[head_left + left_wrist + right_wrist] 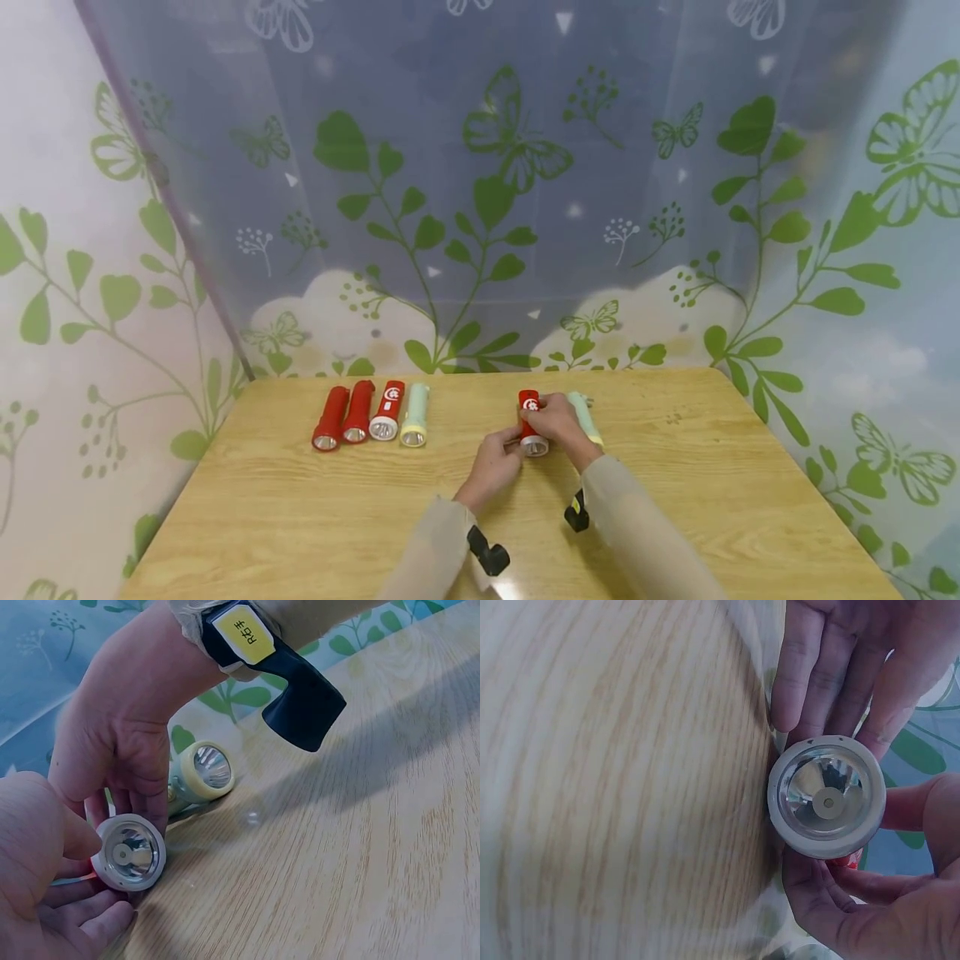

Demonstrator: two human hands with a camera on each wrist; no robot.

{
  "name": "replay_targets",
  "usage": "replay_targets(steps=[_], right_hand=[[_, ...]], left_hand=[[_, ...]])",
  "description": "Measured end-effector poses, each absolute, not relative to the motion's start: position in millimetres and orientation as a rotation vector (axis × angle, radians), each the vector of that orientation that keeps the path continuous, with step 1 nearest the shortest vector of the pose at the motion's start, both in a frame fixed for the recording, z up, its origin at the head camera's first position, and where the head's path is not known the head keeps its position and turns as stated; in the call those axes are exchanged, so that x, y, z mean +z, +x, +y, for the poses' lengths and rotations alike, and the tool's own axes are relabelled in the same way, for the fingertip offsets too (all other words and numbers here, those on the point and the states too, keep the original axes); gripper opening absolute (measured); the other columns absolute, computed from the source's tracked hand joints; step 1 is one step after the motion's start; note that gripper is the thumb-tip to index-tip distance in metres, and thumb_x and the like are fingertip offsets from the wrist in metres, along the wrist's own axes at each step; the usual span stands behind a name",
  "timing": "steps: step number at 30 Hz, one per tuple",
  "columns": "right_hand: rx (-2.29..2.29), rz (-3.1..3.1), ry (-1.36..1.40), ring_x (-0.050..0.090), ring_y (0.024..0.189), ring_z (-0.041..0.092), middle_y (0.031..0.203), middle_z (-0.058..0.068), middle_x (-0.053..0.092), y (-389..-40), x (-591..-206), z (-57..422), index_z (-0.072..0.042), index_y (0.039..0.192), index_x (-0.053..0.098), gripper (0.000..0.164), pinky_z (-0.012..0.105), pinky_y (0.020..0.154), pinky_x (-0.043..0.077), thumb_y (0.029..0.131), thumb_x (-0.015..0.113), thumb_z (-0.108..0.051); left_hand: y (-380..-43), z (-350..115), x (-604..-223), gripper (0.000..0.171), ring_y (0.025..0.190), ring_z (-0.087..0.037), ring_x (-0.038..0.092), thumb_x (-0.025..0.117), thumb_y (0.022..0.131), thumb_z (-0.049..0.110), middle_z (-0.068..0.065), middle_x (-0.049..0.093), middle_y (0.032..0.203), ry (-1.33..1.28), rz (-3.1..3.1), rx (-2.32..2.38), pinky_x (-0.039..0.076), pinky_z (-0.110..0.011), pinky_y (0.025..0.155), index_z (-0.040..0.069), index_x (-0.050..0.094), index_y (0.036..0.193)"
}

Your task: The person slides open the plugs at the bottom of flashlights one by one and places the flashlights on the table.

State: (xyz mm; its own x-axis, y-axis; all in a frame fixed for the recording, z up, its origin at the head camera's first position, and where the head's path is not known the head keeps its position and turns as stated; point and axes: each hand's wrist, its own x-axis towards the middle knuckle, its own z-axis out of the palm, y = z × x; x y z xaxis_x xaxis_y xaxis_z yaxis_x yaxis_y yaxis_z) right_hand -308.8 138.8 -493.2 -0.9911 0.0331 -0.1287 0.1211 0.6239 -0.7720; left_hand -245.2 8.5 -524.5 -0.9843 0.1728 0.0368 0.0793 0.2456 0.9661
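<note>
Red white-rimmed flashlight (529, 431) is sitting just left of the lone mint flashlight (585, 419), head view; right hand (561, 419) is gripping its body, left hand (497, 463) is grasping its lens end (535, 448). Four-flashlight row (386, 410) is resting well left of the mint one. Left wrist: held flashlight is showing nearer the camera than the mint one. Right wrist: lens end is facing out between both hands.

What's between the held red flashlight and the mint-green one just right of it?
The right hand lies between the red flashlight and the mint-green flashlight; head view shows it.
</note>
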Motion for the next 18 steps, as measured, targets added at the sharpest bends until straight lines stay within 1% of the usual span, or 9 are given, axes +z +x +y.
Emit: replay_targets(steps=[7, 11, 18], right_hand=[[-1.254, 2.751, 0.112, 0.067, 0.096, 0.025, 0.115, 0.023, 0.072, -307.7, -495.2, 140.1, 0.009, 0.114, 0.071, 0.037, 0.029, 0.077, 0.056, 0.093, 0.068, -0.021], [-1.253, 2.734, 0.123, 0.066, 0.095, 0.024, 0.117, 0.024, 0.071, -307.4, -496.1, 141.2, 0.010, 0.115, 0.069, 0.038, 0.028, 0.076, 0.055, 0.093, 0.067, -0.021], [-1.248, 2.731, 0.128, 0.066, 0.093, 0.024, 0.117, 0.025, 0.070, -310.4, -495.9, 142.7, 0.010, 0.117, 0.069, 0.039, 0.028, 0.074, 0.055, 0.094, 0.067, -0.022]], left_hand=[[-242.4, 7.4, -526.2, 0.045, 0.126, -0.034, 0.063, 0.054, 0.102, 0.007, -0.028, 0.059, 0.140, 0.232, 2.385, 1.856, 0.056, -0.041, 0.101, -0.012, 0.049, 0.142], [-242.0, 7.7, -527.2, 0.046, 0.127, -0.034, 0.062, 0.054, 0.102, 0.006, -0.028, 0.059, 0.141, 0.235, 2.358, 1.870, 0.055, -0.043, 0.102, -0.011, 0.048, 0.143], [-244.7, 8.8, -527.6, 0.045, 0.126, -0.034, 0.063, 0.054, 0.102, 0.007, -0.027, 0.060, 0.139, 0.258, 2.376, 1.861, 0.056, -0.043, 0.102, -0.011, 0.049, 0.143]])
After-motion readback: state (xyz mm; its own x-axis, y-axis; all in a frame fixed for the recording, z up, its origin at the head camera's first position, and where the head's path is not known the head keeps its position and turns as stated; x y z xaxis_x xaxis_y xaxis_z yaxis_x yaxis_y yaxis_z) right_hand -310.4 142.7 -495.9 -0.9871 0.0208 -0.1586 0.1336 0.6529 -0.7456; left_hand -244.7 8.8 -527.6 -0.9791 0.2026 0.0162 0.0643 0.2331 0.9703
